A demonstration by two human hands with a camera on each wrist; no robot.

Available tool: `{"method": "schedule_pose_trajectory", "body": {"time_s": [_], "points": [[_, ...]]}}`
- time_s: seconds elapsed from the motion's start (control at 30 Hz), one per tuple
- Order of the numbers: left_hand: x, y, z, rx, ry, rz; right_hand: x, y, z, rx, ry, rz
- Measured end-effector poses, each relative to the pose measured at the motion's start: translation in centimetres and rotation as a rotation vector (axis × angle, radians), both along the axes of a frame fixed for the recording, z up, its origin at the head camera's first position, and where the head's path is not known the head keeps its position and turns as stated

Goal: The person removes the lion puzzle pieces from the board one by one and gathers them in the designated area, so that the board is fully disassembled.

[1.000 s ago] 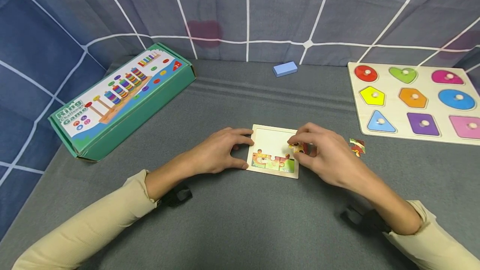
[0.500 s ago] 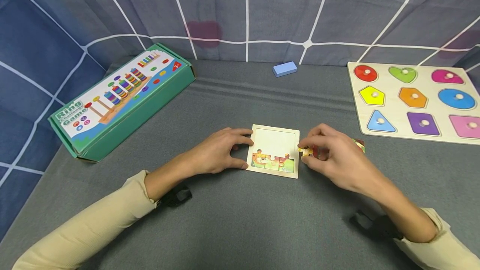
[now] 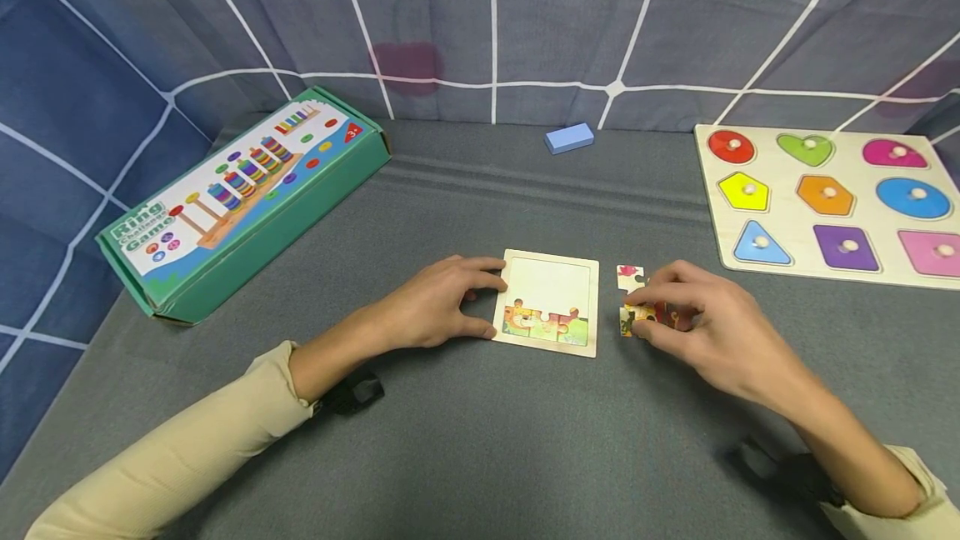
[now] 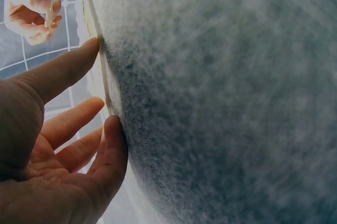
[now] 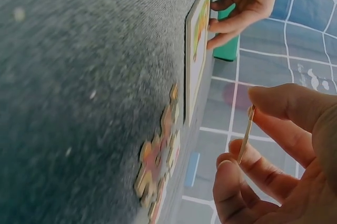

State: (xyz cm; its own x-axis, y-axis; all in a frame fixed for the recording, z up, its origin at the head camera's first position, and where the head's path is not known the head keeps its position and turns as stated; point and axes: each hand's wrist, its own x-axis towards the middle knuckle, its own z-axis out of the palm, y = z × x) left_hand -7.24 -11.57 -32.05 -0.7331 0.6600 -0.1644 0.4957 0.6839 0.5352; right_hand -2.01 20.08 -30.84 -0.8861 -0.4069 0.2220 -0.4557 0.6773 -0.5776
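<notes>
Dark blue checked cloth point(image 3: 555, 7) hangs behind a grey tabletop point(image 3: 450, 457). On its left lies a closed green Ring Challenge Game box point(image 3: 247, 198); on its right, a wooden knob-puzzle board point(image 3: 783, 190) with nine coloured shapes seated in it. Relaxed fingers of the left hand point(image 3: 442, 302) touch a square jigsaw tray point(image 3: 555, 282), while the right hand point(image 3: 716, 327), just beyond its right rim, pinches a thin jigsaw piece point(image 5: 245, 137). Joined pieces point(image 3: 547, 325) with a yellow animal face fill the tray's near part. Farther back sits a blue block point(image 3: 570, 138). Only the right wrist view shows the pinched piece edge-on, raised clear of the loose pieces point(image 5: 152, 161).
</notes>
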Motion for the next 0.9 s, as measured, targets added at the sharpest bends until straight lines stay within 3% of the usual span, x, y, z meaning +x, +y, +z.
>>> {"method": "schedule_pose_trajectory", "body": {"time_s": [0.53, 0.9], "points": [[0.0, 0.0, 0.1, -0.01, -0.005, 0.004, 1.6, 3.2, -0.5, 0.023, -0.004, -0.066], [-0.1, 0.0, 0.0, -0.007, 0.005, -0.003, 2.1, 5.3, -1.4, 0.076, -0.106, -0.222]]}}
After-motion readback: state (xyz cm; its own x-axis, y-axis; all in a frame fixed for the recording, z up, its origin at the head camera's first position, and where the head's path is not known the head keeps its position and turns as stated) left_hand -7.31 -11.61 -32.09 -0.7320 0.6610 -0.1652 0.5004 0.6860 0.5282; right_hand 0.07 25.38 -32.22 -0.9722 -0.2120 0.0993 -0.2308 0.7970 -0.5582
